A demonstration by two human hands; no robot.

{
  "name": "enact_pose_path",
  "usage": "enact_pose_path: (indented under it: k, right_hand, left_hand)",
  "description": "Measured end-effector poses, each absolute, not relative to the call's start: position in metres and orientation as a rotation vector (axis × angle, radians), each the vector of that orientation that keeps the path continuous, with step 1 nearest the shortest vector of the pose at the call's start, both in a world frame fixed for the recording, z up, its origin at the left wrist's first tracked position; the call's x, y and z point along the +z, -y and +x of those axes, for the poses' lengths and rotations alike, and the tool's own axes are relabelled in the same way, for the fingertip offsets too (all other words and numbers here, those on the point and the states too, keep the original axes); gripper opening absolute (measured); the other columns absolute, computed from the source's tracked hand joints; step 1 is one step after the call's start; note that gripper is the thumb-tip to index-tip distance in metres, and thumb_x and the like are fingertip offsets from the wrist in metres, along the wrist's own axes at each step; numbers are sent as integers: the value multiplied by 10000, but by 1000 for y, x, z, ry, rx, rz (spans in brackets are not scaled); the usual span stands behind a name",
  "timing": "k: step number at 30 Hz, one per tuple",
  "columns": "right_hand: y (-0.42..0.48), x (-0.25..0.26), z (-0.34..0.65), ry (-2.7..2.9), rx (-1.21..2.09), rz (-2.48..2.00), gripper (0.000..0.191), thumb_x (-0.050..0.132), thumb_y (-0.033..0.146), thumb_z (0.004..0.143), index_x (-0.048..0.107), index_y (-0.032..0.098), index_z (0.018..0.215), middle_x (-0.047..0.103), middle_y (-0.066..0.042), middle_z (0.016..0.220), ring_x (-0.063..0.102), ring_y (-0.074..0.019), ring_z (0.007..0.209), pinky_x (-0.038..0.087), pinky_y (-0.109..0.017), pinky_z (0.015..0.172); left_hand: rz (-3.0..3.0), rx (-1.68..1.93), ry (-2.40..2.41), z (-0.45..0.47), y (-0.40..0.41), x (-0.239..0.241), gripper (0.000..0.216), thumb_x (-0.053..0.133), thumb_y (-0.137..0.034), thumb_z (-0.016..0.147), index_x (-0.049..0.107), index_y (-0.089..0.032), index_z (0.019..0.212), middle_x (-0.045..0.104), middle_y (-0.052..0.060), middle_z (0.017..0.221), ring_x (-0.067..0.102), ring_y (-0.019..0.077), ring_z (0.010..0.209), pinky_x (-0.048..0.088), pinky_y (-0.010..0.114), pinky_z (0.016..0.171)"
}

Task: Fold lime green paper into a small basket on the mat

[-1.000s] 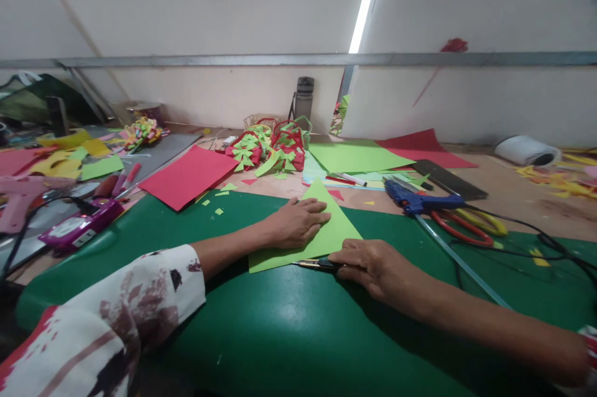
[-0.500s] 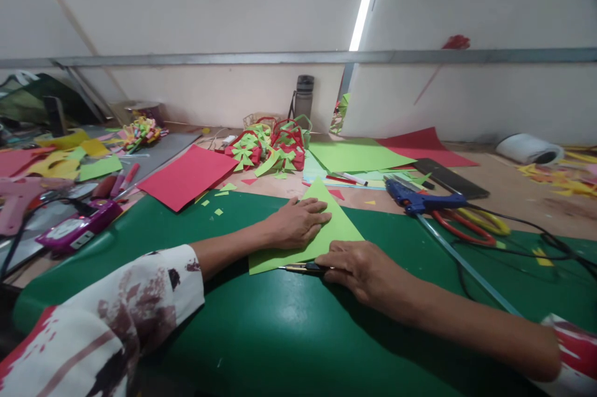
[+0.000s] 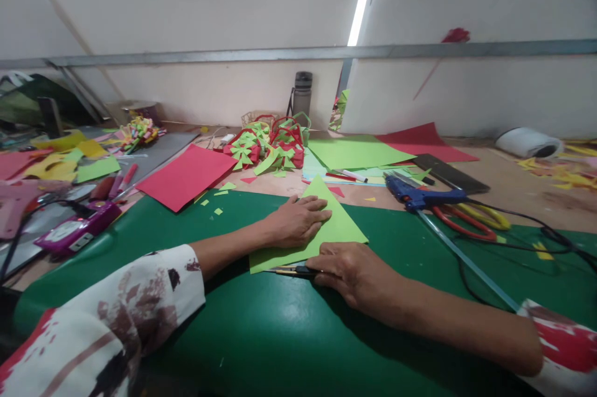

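A lime-green sheet of paper [image 3: 342,226], seen as a triangle with its tip pointing away from me, lies on the green mat [image 3: 242,335]. My left hand [image 3: 298,221] rests flat on it, fingers stretched out and holding nothing. Along the sheet's near edge, my right hand [image 3: 345,271] is closed around a utility knife [image 3: 298,270]. The knife's blade points left, low against the paper's edge; its exact contact with the paper I cannot make out. Most of the knife's handle is hidden under my fingers.
A blue glue gun [image 3: 422,196] with a long glue stick, red-handled scissors [image 3: 464,226] and a black cable lie to the right. Red paper [image 3: 186,176] and small green scraps are at left. Little red-and-green baskets [image 3: 273,145] and a bottle [image 3: 302,95] stand behind.
My right hand and the utility knife have slid a little to the left along the paper's near edge. My left hand stays pressed on the sheet.
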State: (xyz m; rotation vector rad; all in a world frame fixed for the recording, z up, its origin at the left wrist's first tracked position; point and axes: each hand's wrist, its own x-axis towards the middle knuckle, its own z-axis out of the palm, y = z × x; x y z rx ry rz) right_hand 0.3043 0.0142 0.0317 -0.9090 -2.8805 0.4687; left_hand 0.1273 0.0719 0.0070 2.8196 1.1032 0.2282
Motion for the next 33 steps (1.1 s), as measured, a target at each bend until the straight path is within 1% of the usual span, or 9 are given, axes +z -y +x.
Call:
enact_pose_path:
  k: [8, 15, 21, 27, 33]
  right_hand:
    - [-14, 32, 299, 2887, 483, -877, 177, 500, 216, 891, 621, 165, 772, 523, 3, 703, 428, -94, 592, 246, -224, 528]
    - [-13, 31, 295, 2896, 425, -874, 140, 531, 208, 867, 633, 165, 780, 509, 4, 684, 390, -93, 569, 204, -238, 508]
    - [-13, 33, 290, 2916, 408, -890, 142, 534, 215, 866, 640, 173, 783, 520, -1, 687, 397, -99, 575, 187, -245, 506]
    - [-11, 30, 289, 2915, 365, -876, 125, 538, 220, 861, 639, 179, 798, 528, -2, 694, 389, -104, 581, 183, -252, 509]
    - [-3, 30, 298, 2944, 417, -843, 173, 485, 231, 895, 619, 185, 796, 543, -2, 719, 423, -105, 592, 214, -248, 515]
  left_hand:
    - [2816, 233, -1113, 128, -71, 8, 408, 261, -273, 976, 430, -196, 1339, 351, 89, 1462, 295, 261, 1335, 278, 479, 1038]
    - [2816, 222, -1112, 127, -73, 7, 415, 252, -275, 983, 424, -183, 1349, 341, 99, 1466, 288, 271, 1338, 276, 485, 1037]
    - [2814, 225, -1106, 127, -73, 7, 408, 255, -279, 983, 426, -195, 1343, 338, 92, 1469, 293, 264, 1336, 276, 474, 1038]
    - [2798, 232, -1098, 128, -72, 8, 407, 261, -276, 981, 426, -191, 1343, 346, 95, 1464, 284, 262, 1338, 261, 479, 1045]
    - [2780, 246, -1095, 127, -71, 7, 404, 274, -281, 978, 416, -202, 1349, 337, 90, 1469, 274, 260, 1345, 245, 491, 1054]
